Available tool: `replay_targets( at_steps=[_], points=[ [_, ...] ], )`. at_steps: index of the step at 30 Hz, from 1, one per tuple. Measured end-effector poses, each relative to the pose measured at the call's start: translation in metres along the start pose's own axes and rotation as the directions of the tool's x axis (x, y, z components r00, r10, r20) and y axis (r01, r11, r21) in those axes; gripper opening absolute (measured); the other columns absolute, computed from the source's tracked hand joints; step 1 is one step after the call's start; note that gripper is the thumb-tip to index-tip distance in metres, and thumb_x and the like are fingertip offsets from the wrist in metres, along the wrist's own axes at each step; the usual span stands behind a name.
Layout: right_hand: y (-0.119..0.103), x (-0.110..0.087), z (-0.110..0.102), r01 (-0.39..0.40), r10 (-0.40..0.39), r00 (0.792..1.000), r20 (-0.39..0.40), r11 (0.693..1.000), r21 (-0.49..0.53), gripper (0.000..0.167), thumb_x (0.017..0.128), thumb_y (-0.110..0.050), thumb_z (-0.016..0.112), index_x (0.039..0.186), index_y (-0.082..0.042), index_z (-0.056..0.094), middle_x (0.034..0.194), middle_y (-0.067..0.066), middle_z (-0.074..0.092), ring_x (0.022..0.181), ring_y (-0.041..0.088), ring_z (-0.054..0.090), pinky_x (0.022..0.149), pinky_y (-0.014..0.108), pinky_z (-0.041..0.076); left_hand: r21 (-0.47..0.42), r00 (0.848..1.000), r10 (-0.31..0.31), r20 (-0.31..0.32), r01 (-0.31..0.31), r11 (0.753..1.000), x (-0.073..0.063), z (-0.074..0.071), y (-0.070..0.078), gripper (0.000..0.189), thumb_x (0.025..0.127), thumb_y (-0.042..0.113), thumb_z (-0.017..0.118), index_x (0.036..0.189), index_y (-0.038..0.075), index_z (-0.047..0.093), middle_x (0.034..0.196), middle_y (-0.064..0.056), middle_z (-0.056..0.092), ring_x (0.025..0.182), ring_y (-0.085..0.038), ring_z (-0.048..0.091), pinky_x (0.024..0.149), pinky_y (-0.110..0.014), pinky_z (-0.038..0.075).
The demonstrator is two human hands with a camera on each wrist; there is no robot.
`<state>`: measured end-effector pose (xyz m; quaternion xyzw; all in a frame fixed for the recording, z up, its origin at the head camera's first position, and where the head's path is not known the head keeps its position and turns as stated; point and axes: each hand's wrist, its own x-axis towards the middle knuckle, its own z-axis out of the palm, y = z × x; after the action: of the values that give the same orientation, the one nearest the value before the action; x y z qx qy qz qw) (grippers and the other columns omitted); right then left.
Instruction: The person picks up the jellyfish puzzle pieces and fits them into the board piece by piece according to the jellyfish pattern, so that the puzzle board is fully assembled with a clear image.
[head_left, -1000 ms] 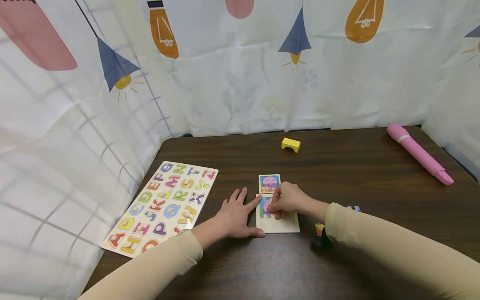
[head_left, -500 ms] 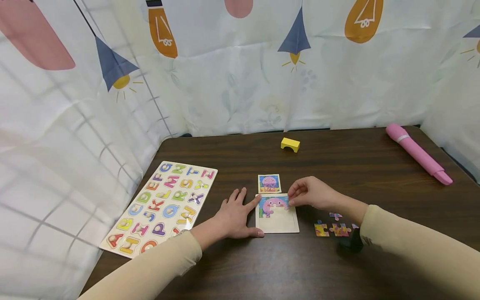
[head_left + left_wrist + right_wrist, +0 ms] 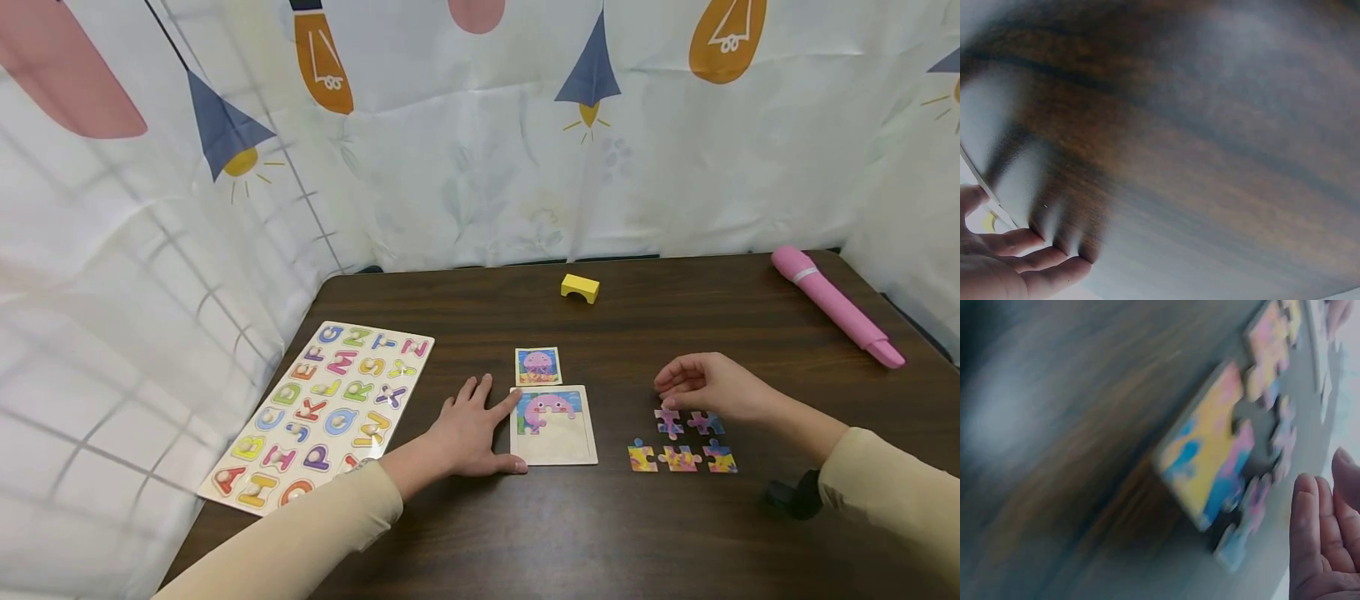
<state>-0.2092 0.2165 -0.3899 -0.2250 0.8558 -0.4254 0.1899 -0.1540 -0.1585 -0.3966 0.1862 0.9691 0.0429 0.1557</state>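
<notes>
My left hand (image 3: 474,432) lies flat with fingers spread, fingertips and thumb at the left edge of a wooden puzzle tray (image 3: 557,454). Along the tray's top and upper left, fitted pieces show a pink octopus face (image 3: 550,406); its lower part is bare wood. My right hand (image 3: 723,390) hovers just behind several loose jigsaw pieces, its fingers loosely bent and holding nothing. Those include a yellow-and-blue corner piece (image 3: 720,457) and a pink-and-blue piece (image 3: 669,422). In the right wrist view a gap shows between thumb and fingers (image 3: 1305,515).
A small octopus picture card (image 3: 537,367) touches the tray's far side. To the left lies an alphabet peg board (image 3: 322,417). Farther back are a yellow arch block (image 3: 580,288) and, at right, a pink rolled item with a pale band (image 3: 840,308). A printed curtain (image 3: 480,167) borders the table.
My right hand has left the tray, where it was at the fitted pieces, and moved right to the loose pieces, which are now uncovered. The left hand has stayed at the tray's edge.
</notes>
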Motion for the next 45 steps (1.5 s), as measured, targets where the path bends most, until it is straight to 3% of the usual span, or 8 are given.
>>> replay_targets(
  at_steps=[5, 12, 23, 34, 40, 45],
  points=[
    [0.008, -0.007, -0.002, 0.019, -0.018, 1.000, 0.013, 0.991, -0.129, 0.031, 0.091, -0.013, 0.076, 0.117, 0.004, 0.068, 0.113, 0.014, 0.072, 0.095, 0.008, 0.068, 0.080, 0.023, 0.057, 0.001, 1.000, 0.000, 0.000, 0.000, 1.000, -0.001, -0.001, 0.000, 0.099, 0.082, 0.073, 0.068, 0.162, 0.029, 0.031, 0.168, -0.022, 0.024, 0.154, -0.044, 0.024, 0.115, -0.063, 0.035],
    [0.009, -0.009, 0.004, 0.020, -0.017, 1.000, 0.014, 0.957, -0.291, 0.041, 0.084, -0.030, 0.084, 0.115, -0.007, 0.071, 0.113, 0.004, 0.071, 0.103, 0.023, 0.068, 0.086, 0.032, 0.057, 0.001, 1.000, 0.001, -0.002, -0.001, 1.000, -0.003, -0.002, 0.001, 0.098, 0.082, 0.072, 0.069, 0.162, 0.029, 0.032, 0.167, -0.022, 0.025, 0.154, -0.043, 0.025, 0.115, -0.063, 0.036],
    [0.006, -0.006, 0.011, 0.020, -0.026, 1.000, -0.009, 0.928, -0.371, 0.038, 0.080, -0.031, 0.088, 0.107, -0.011, 0.070, 0.105, 0.000, 0.065, 0.092, 0.011, 0.062, 0.079, 0.033, 0.054, 0.005, 1.000, -0.003, 0.014, 0.003, 1.000, -0.002, -0.003, 0.001, 0.098, 0.083, 0.072, 0.068, 0.162, 0.029, 0.030, 0.168, -0.022, 0.023, 0.155, -0.044, 0.024, 0.115, -0.063, 0.035],
    [-0.001, 0.002, 0.011, 0.005, -0.016, 0.999, -0.043, 0.968, -0.250, 0.027, 0.087, -0.012, 0.080, 0.105, -0.012, 0.060, 0.086, -0.002, 0.063, 0.073, 0.009, 0.056, 0.061, 0.026, 0.050, -0.007, 1.000, 0.000, 0.018, 0.000, 1.000, -0.002, -0.002, 0.002, 0.098, 0.083, 0.073, 0.068, 0.162, 0.030, 0.030, 0.168, -0.021, 0.022, 0.155, -0.044, 0.023, 0.116, -0.064, 0.034],
    [-0.006, 0.008, 0.012, 0.011, -0.027, 0.997, -0.078, 0.980, -0.199, 0.024, 0.091, -0.008, 0.076, 0.113, -0.005, 0.065, 0.090, 0.001, 0.065, 0.076, 0.009, 0.058, 0.065, 0.025, 0.051, -0.009, 1.000, 0.000, 0.015, 0.000, 1.000, -0.002, -0.003, 0.002, 0.098, 0.083, 0.072, 0.069, 0.162, 0.029, 0.031, 0.168, -0.022, 0.023, 0.155, -0.045, 0.023, 0.115, -0.064, 0.034],
    [-0.018, 0.016, 0.014, -0.070, 0.060, 0.994, -0.093, 0.992, -0.101, 0.026, 0.090, -0.015, 0.078, 0.109, 0.000, 0.070, 0.088, 0.003, 0.072, 0.076, 0.012, 0.061, 0.067, 0.026, 0.052, -0.007, 1.000, 0.001, 0.011, -0.001, 1.000, -0.003, -0.003, 0.002, 0.098, 0.083, 0.071, 0.069, 0.162, 0.029, 0.031, 0.168, -0.022, 0.024, 0.154, -0.045, 0.024, 0.115, -0.065, 0.035]
  ],
)
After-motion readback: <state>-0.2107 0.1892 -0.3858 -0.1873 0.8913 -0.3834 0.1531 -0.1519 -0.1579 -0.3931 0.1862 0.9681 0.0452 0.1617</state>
